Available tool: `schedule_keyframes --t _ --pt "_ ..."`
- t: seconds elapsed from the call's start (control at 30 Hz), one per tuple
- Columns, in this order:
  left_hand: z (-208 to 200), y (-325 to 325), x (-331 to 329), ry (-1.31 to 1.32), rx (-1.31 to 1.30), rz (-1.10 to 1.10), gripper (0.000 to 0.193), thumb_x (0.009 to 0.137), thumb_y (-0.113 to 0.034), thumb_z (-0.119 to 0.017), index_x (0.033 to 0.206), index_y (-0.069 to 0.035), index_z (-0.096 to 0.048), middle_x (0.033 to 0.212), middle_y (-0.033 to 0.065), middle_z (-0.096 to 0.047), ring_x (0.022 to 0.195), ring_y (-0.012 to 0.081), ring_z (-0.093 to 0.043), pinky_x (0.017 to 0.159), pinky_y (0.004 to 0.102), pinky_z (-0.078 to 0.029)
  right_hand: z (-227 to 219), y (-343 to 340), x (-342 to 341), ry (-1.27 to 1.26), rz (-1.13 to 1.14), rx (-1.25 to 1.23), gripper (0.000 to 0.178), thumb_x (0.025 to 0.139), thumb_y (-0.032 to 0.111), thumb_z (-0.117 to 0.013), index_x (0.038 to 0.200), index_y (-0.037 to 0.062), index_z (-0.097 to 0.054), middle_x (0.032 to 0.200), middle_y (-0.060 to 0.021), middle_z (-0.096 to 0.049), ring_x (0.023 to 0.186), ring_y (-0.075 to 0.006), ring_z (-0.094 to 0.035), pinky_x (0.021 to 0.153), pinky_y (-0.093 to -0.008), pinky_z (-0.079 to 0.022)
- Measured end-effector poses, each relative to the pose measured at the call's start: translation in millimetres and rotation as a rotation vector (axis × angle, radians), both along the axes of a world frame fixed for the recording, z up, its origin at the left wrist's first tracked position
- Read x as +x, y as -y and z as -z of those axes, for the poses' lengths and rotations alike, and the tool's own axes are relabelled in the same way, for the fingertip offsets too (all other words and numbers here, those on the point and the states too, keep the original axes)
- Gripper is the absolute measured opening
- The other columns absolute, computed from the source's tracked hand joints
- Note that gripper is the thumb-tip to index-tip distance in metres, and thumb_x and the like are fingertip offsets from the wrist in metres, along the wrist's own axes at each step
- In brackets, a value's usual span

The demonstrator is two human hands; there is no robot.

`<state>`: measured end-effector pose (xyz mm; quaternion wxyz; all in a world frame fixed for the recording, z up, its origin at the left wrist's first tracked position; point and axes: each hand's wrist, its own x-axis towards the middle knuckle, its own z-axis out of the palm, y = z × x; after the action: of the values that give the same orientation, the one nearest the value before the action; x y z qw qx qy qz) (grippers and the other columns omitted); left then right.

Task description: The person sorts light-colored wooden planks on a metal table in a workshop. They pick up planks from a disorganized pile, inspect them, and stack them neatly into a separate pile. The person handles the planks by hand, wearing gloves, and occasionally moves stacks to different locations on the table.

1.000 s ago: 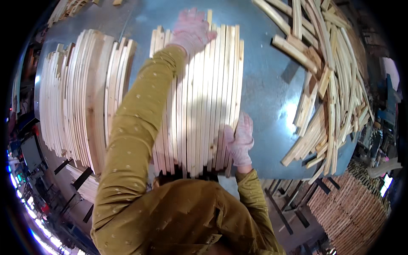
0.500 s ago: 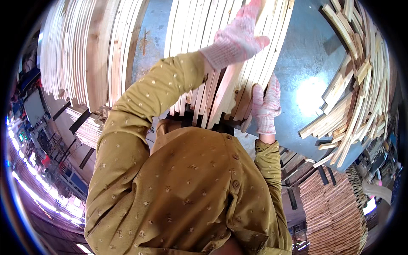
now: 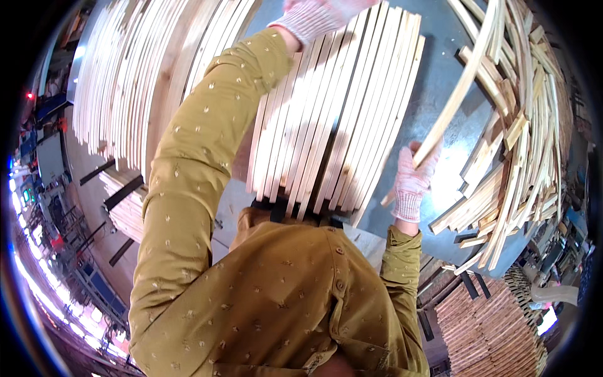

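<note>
A long pale wooden strip (image 3: 461, 94) slants across the table, with my right hand (image 3: 417, 179) closed around it near its close end. A short bit of that end shows below the fingers. Left of this hand lies a row of wooden strips (image 3: 339, 119) side by side, their near ends uneven and with dark gaps between some. My left hand (image 3: 317, 17) is over the far part of the row, cut off by the upper edge; its fingers are mostly outside the picture. Both hands wear pinkish-white knit gloves.
A jumbled heap of strips (image 3: 515, 163) covers the right side of the grey metal table (image 3: 433, 69). Wider boards and strips (image 3: 163, 81) stand packed at the left. A stack of wooden pieces (image 3: 490, 327) sits lower right, beyond the table's edge.
My right hand has moved right, away from the row's edge, and now holds a strip angled toward the heap. My left hand has moved farther out and left. The whole view has shifted.
</note>
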<state>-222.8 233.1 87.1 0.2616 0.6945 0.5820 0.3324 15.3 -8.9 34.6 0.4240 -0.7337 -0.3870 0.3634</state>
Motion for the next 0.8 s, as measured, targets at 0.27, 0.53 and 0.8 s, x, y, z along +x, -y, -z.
schedule_keyframes --t 0.27,0.53,0.8 --pt "47.7 -83.0 3.9 -0.9 -0.206 0.133 0.074 0.095 -0.049 -0.05 0.152 -0.004 -0.039 0.155 0.0203 -0.041 0.151 0.0375 -0.027 0.121 0.0529 -0.023 58.1 49.2 -13.2 -0.108 -0.042 -0.055 0.067 0.1 0.013 -0.06 0.155 -0.005 -0.027 0.136 -0.0223 -0.056 0.117 -0.0265 -0.06 0.101 -0.0346 -0.049" --pt "59.8 -93.7 -2.1 -0.986 -0.135 0.252 0.049 0.099 -0.05 -0.043 0.117 -0.018 -0.076 0.145 0.0152 -0.052 0.14 0.0364 -0.04 0.115 0.0522 -0.03 43.7 39.3 -13.1 0.174 -0.158 -0.149 0.066 0.099 0.016 -0.062 0.153 -0.0068 -0.031 0.133 -0.0201 -0.058 0.12 -0.0264 -0.058 0.102 -0.0371 -0.047" --pt "76.1 -47.2 -32.7 -0.799 0.53 0.333 0.044 0.092 -0.048 -0.061 0.121 -0.016 -0.071 0.149 0.0147 -0.049 0.14 0.0356 -0.041 0.119 0.051 -0.023 62.8 52.9 -17.0 -0.067 0.021 -0.05 0.07 0.095 0.009 -0.067 0.155 0.0003 -0.032 0.113 -0.0095 -0.061 0.099 -0.0173 -0.06 0.09 -0.0302 -0.051"
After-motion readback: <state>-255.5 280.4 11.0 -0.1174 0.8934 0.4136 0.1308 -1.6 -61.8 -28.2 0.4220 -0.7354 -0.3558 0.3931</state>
